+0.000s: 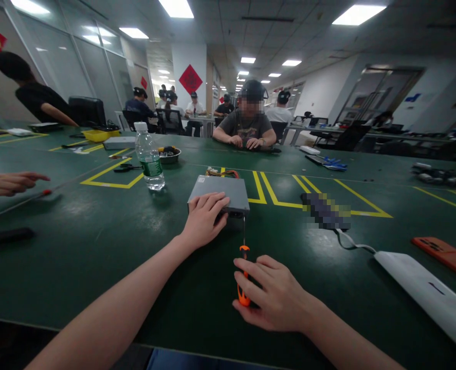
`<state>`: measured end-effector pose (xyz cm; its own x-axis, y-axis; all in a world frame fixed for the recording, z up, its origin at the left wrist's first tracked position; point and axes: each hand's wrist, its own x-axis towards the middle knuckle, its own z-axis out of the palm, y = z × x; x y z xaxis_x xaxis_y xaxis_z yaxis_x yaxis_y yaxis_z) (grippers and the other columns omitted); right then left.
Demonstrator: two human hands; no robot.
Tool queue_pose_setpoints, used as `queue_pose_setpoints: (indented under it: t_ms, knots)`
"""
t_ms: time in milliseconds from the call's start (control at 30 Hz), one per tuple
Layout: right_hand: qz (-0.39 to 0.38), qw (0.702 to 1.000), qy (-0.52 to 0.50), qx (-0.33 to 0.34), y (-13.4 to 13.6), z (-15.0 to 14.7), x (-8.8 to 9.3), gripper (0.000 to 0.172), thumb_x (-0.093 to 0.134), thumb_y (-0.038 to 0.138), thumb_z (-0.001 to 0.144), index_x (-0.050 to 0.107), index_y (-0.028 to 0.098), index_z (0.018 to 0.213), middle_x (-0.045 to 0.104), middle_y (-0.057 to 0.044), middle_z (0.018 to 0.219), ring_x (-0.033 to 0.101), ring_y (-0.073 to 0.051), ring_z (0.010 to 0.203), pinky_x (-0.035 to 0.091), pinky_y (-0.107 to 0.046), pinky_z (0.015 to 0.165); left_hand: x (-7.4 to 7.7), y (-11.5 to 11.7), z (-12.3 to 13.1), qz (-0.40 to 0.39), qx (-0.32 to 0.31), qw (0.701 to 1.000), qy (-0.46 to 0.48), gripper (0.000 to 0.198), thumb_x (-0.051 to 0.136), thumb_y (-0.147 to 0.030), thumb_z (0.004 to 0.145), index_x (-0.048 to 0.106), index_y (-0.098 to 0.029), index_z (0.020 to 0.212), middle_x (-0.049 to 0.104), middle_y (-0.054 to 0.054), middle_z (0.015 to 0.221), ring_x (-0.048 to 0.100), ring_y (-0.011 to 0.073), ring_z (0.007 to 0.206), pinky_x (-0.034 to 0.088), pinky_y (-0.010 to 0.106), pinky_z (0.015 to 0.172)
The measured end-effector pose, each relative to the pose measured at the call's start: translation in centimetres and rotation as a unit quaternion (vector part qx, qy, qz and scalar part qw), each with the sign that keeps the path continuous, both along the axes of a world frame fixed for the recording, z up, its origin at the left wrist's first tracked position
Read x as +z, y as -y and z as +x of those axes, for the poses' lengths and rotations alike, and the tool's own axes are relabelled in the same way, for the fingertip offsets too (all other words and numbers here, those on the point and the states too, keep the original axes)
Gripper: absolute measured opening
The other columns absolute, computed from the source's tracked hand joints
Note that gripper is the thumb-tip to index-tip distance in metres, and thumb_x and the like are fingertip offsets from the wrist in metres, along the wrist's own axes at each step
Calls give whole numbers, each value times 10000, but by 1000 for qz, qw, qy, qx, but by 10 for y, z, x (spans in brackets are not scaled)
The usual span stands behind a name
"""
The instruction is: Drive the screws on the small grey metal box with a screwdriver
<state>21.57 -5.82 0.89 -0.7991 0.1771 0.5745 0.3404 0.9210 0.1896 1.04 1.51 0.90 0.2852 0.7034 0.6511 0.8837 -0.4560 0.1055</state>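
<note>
A grey metal box [233, 191] with a socket on its near side lies on the green table [108, 288]. Coloured wires [223, 173] come out behind it. My left hand [206, 218] rests on the box's top and near edge, fingers spread. An orange and black screwdriver [244, 295] is held by the handle in the fingers of my right hand [270, 293]. Its thin shaft points away from me, and the tip is at the near right corner of the box. Whether the tip sits in a screw is too small to tell.
A water bottle [150, 159] stands left of the box, near a metal bowl [169, 155]. Another person's hand [14, 183] is at the left. On the right are a blurred-out device [324, 210], a white power bank [424, 293] and an orange phone [445, 254]. A person [247, 121] sits opposite.
</note>
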Motion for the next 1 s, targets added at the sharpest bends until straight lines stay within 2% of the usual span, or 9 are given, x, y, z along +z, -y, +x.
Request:
queue_pose_setpoints:
  t_ms: [133, 233, 333, 433, 600, 667, 833, 1000]
  knots:
    - [-26, 999, 36, -16, 0, -2, -2, 217, 501, 318, 825, 588, 135, 900, 637, -128, 962, 592, -164, 676, 455, -307, 631, 1, 1, 1, -4, 0, 1000, 3, 337, 463, -290, 865, 498, -272, 1200, 527, 28, 1298, 438, 233, 1191, 271, 415, 959]
    - [-33, 997, 68, -26, 0, -3, -1, 247, 515, 320, 831, 579, 164, 1011, 624, -122, 992, 596, -171, 701, 454, -309, 638, 1, 0, 0, -6, -2, 1000, 3, 342, 458, -286, 865, 494, -270, 1204, 523, 29, 1301, 433, 236, 1194, 266, 420, 961]
    - [-16, 998, 64, -22, -1, -3, 0, 296, 520, 389, 862, 570, 176, 1061, 628, -122, 1010, 610, -179, 737, 456, -315, 655, 0, 0, -1, -9, -7, 1000, 4, 356, 466, -279, 857, 491, -276, 1212, 515, 25, 1307, 429, 236, 1196, 269, 419, 960]
    - [5, 999, 32, -9, -1, -1, 0, 370, 518, 472, 861, 578, 146, 1027, 639, -134, 1008, 618, -181, 759, 465, -317, 677, -1, 0, -2, -9, -6, 1000, 4, 358, 468, -278, 856, 492, -276, 1213, 517, 25, 1304, 429, 237, 1195, 275, 416, 952]
    - [21, 999, -28, -1, 0, 0, 2, 218, 532, 332, 854, 572, 121, 892, 651, -145, 948, 605, -162, 716, 475, -285, 638, -1, 0, -2, -5, -4, 1000, 1, 347, 458, -299, 866, 494, -270, 1210, 517, 28, 1307, 429, 236, 1197, 271, 415, 957]
    - [8, 1000, -19, -9, 1, 0, 3, 193, 506, 311, 859, 572, 132, 888, 647, -140, 944, 598, -163, 706, 477, -286, 631, -1, 0, -2, -7, -7, 1000, 2, 352, 461, -295, 864, 492, -268, 1213, 515, 27, 1308, 427, 234, 1199, 273, 414, 959]
    - [-32, 997, 58, -26, 3, 4, 8, 379, 459, 479, 882, 565, 156, 1051, 599, -153, 1043, 606, -197, 808, 490, -320, 703, 0, 0, -2, -6, -6, 1000, 7, 361, 468, -281, 857, 495, -273, 1216, 519, 28, 1301, 429, 237, 1194, 268, 420, 967]
    - [-72, 994, 82, -21, 2, 6, 12, 341, 444, 394, 895, 545, 147, 1107, 569, -169, 1104, 592, -213, 916, 488, -323, 742, 0, 0, -2, -5, -11, 1000, 5, 352, 457, -284, 863, 494, -273, 1213, 519, 26, 1303, 435, 235, 1190, 271, 418, 959]
